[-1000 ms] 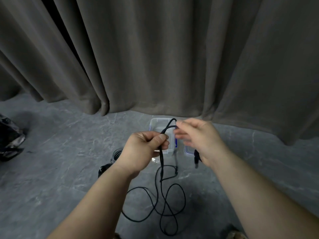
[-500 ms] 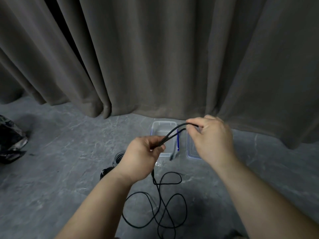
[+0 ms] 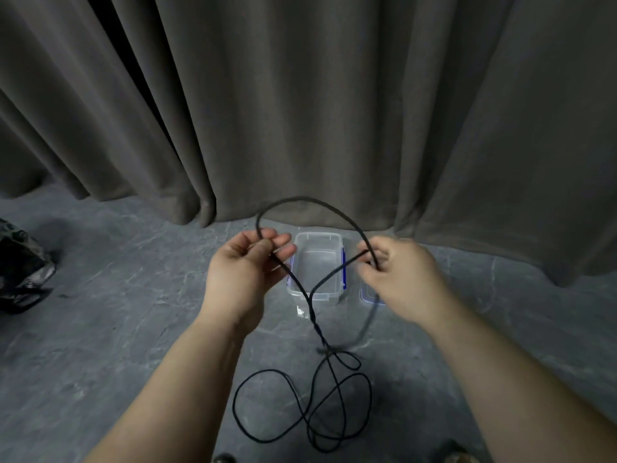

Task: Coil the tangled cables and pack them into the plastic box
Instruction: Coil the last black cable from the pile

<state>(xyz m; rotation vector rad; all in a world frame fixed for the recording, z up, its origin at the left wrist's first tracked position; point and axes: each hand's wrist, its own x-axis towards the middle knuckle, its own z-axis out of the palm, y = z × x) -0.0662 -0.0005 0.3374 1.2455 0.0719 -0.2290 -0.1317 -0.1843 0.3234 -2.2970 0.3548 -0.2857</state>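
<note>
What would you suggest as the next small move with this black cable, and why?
Probably bring the right hand across to the left hand, laying the raised arc as one coil: both hands hold the black cable, while the rest lies looped on the floor, and the plastic box waits.

There is a single view, from a wide-angle camera on the person's head, facing forward and down over both forearms, which enter from the near edge. It sits close to the left hand (image 3: pixel 245 272) and right hand (image 3: pixel 399 279), which are raised at mid-frame, with the floor (image 3: pixel 110 329) below and beyond them. Its far limit is the curtain (image 3: pixel 300 95) that fills the upper half, and the box (image 3: pixel 317 242) stands at the curtain's foot just beyond the hands.
</note>
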